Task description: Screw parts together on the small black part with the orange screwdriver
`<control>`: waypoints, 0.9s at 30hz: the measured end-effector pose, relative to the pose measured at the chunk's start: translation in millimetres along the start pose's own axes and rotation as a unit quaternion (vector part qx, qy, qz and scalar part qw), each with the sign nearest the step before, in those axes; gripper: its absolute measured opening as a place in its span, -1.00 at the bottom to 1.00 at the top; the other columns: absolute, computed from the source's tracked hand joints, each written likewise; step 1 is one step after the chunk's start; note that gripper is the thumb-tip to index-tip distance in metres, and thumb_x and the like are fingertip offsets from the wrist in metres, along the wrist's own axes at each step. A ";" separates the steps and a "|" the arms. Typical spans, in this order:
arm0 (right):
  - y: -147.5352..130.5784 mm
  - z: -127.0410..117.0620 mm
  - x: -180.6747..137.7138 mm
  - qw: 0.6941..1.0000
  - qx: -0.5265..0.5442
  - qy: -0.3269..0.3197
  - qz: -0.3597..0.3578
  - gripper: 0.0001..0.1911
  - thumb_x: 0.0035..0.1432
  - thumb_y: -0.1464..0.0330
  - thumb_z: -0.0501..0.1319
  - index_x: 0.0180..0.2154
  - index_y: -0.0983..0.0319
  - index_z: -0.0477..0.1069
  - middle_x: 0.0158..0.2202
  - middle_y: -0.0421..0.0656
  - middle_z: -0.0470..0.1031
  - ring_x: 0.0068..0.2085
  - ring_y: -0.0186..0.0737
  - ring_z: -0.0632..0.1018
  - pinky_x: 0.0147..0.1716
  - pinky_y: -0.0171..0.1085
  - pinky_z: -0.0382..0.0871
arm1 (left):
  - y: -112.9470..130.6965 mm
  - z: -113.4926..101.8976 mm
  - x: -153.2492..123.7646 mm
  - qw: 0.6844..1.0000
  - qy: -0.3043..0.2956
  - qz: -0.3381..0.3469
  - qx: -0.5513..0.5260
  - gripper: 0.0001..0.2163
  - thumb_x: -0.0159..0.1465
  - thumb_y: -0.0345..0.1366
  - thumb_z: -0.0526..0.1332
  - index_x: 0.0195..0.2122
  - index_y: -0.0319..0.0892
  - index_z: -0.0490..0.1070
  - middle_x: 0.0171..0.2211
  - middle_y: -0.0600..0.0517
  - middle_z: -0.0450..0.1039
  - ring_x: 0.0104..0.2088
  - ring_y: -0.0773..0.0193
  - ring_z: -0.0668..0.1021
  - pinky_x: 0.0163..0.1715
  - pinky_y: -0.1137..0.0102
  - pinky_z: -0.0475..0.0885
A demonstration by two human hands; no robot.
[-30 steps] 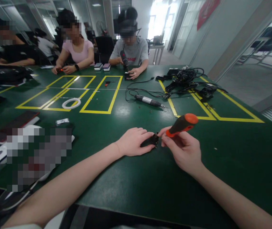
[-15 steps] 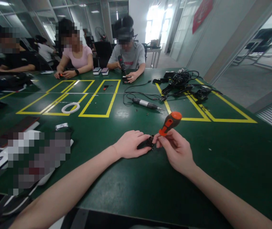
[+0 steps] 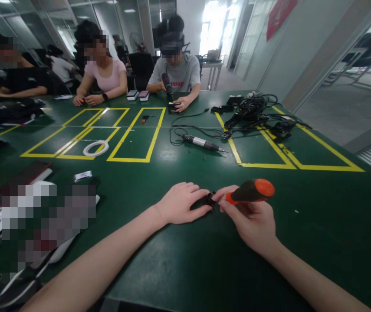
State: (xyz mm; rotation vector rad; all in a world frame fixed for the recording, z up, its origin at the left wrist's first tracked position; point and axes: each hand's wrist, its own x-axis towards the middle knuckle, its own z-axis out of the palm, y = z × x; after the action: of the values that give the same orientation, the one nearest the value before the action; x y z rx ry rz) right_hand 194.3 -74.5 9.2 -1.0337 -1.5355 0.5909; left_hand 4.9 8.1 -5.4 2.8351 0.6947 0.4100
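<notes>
My left hand (image 3: 182, 202) rests on the green table (image 3: 178, 255), fingers curled over a small black part (image 3: 208, 200) that it pins down. My right hand (image 3: 252, 223) grips a screwdriver with an orange and black handle (image 3: 252, 191). Its handle points right and lies nearly level. The tip meets the black part between my two hands; the tip itself is hidden by my fingers.
An electric screwdriver (image 3: 201, 143) and a tangle of black cables (image 3: 253, 110) lie further back. A white ring (image 3: 96, 147) sits inside yellow tape boxes (image 3: 133, 134). Devices (image 3: 25, 173) lie at the left. Other people (image 3: 175, 71) sit at the far side.
The screwdriver handle has tipped from pointing upward to lying almost level, pointing right. Both hands stay at the same spot on the black part.
</notes>
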 end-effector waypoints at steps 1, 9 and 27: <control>-0.4 -0.9 0.2 1.000 -0.010 0.010 -0.007 -0.96 0.25 0.43 0.31 -0.29 0.18 0.53 -0.33 -0.15 0.61 -0.36 -0.23 0.60 -0.38 -0.31 0.52 | 0.4 -0.1 -0.2 1.000 0.000 -0.002 -0.002 -0.67 0.44 -0.05 0.10 0.02 -0.17 0.43 -0.28 -0.01 0.52 -0.25 0.19 0.55 -0.24 0.31 0.39; -2.5 -2.8 0.3 0.999 0.035 -0.028 -0.010 -0.78 0.40 0.48 0.14 -0.13 0.15 0.55 -0.41 -0.20 0.54 -0.48 -0.32 0.54 -0.48 -0.37 0.49 | 1.9 2.3 -3.2 1.000 -0.002 -0.011 -0.020 -0.68 0.41 -0.06 0.15 0.02 -0.15 0.44 -0.29 0.01 0.48 -0.26 0.20 0.52 -0.27 0.30 0.36; -5.5 -2.4 4.7 0.994 0.091 0.010 0.054 -0.82 0.36 0.28 0.27 -0.33 0.16 0.51 -0.45 -0.17 0.58 -0.53 -0.29 0.53 -0.52 -0.34 0.51 | 2.7 0.1 -5.0 0.999 -0.004 -0.012 -0.034 -0.67 0.40 -0.06 0.15 0.05 -0.15 0.44 -0.29 -0.01 0.48 -0.26 0.18 0.51 -0.28 0.31 0.34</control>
State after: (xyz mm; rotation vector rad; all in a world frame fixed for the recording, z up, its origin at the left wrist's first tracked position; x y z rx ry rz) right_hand 195.2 -73.5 16.8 -0.9835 -1.3863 0.7792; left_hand 1.8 3.3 -5.9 2.7609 0.6984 0.4098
